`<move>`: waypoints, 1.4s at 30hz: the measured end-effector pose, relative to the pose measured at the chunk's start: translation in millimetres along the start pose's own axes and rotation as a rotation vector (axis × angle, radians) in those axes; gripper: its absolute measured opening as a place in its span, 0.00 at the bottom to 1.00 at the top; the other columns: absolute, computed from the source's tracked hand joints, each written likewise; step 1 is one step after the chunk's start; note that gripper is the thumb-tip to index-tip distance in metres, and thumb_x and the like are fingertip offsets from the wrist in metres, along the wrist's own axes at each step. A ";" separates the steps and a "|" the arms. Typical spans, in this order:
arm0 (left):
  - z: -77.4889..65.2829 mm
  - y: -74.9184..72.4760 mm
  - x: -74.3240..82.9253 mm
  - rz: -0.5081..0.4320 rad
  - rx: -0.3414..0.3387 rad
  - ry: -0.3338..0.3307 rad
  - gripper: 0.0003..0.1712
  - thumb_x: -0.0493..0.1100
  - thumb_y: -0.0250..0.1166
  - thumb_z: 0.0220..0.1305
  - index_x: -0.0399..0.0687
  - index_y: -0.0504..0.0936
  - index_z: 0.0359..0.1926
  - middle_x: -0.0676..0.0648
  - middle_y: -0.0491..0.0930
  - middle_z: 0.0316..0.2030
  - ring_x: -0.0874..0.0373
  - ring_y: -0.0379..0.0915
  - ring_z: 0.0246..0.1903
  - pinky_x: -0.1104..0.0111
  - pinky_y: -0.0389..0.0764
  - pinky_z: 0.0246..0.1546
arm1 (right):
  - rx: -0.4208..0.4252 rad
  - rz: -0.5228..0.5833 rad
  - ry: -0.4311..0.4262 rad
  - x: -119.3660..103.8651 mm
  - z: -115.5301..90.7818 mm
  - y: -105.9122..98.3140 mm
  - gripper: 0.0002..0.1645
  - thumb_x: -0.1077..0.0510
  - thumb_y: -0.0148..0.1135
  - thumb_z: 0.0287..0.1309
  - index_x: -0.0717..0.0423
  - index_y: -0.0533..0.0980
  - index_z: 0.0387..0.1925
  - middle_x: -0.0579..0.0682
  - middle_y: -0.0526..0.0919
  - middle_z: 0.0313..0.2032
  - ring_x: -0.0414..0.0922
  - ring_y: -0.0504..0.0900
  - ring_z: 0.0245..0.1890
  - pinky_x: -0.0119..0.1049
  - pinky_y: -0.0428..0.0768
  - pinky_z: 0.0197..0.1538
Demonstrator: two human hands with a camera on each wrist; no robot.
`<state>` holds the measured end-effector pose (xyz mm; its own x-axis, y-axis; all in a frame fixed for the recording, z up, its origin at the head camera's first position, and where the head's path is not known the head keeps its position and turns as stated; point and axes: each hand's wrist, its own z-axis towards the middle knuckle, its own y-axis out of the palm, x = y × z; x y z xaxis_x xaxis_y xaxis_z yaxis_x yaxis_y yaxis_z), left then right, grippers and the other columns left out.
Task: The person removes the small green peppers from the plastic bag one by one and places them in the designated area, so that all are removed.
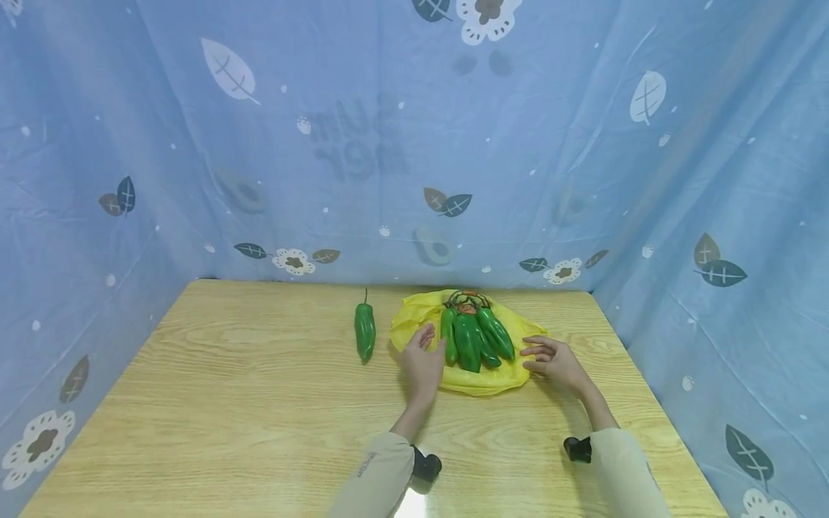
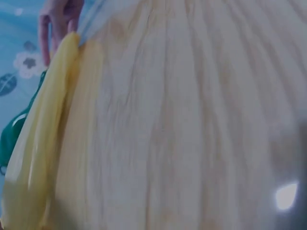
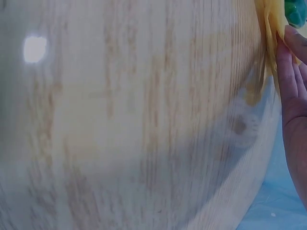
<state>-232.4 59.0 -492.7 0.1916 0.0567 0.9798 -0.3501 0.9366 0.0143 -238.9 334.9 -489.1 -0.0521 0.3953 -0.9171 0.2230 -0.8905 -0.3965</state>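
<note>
A spread yellow plastic bag [image 1: 488, 385] lies on the table with several long green peppers [image 1: 468, 342] on it, their dark stems bunched at the far end. At its left edge my left hand [image 1: 424, 365] rests with thumb and fingers apart, beside the leftmost pepper. Opposite, my right hand [image 1: 558, 365] reaches the bag's right edge with fingers extended and slightly spread. In the right wrist view those fingers [image 3: 286, 74] touch the gathered yellow plastic [image 3: 272, 28]. The left wrist view shows the right hand [image 2: 60, 24] beyond the bag's raised edge [image 2: 41, 124]; the left hand is outside that view.
One loose green pepper [image 1: 365, 332] lies on the wooden table [image 1: 214, 403], left of the bag, its stem pointing away. A blue patterned curtain [image 1: 363, 180] hangs behind and along both sides of the table. Small black devices [image 1: 425, 467] sit at both wrists.
</note>
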 end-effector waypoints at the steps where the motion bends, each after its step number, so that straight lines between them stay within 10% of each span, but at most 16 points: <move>1: -1.2 2.6 -0.4 -0.001 0.000 0.006 0.23 0.32 0.71 0.53 0.30 0.78 0.51 0.37 0.81 0.48 0.46 0.78 0.49 0.65 0.77 0.52 | 0.006 0.002 0.005 -0.3 0.1 0.4 0.35 0.66 0.65 0.57 0.71 0.64 0.64 0.68 0.79 0.48 0.40 0.81 0.39 0.34 0.83 0.37; 18: -14.7 34.1 -5.8 0.197 0.006 0.031 0.36 0.35 0.76 0.47 0.30 0.74 0.58 0.35 0.77 0.50 0.42 0.75 0.50 0.58 0.78 0.51 | -0.001 0.038 0.008 -1.5 2.0 0.8 0.35 0.67 0.65 0.57 0.72 0.63 0.64 0.70 0.78 0.49 0.41 0.82 0.41 0.34 0.83 0.38; 27: -25.3 40.1 -2.0 0.222 -0.104 0.005 0.38 0.36 0.74 0.50 0.30 0.70 0.61 0.34 0.69 0.61 0.38 0.64 0.61 0.50 0.67 0.61 | 0.009 0.051 -0.006 0.9 1.3 -0.1 0.34 0.69 0.64 0.57 0.73 0.63 0.63 0.72 0.77 0.48 0.39 0.82 0.40 0.32 0.82 0.38; 35: -25.5 38.6 -8.3 0.193 -0.064 0.036 0.26 0.33 0.62 0.62 0.26 0.70 0.60 0.33 0.68 0.61 0.37 0.63 0.62 0.49 0.64 0.63 | 0.000 0.060 -0.020 2.0 1.1 -0.1 0.33 0.70 0.64 0.57 0.74 0.64 0.62 0.72 0.77 0.47 0.42 0.83 0.40 0.32 0.83 0.39; 42: -25.0 36.9 -11.4 0.210 -0.017 0.034 0.30 0.25 0.65 0.51 0.23 0.70 0.58 0.30 0.70 0.58 0.36 0.66 0.59 0.49 0.65 0.62 | -0.001 0.052 -0.005 3.0 -0.3 -1.0 0.34 0.68 0.64 0.57 0.73 0.63 0.63 0.72 0.77 0.48 0.42 0.83 0.40 0.32 0.82 0.37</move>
<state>-224.6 101.5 -508.4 0.1470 0.2621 0.9538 -0.3700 0.9088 -0.1928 -238.9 337.0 -491.5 -0.0455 0.3477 -0.9365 0.2265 -0.9095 -0.3486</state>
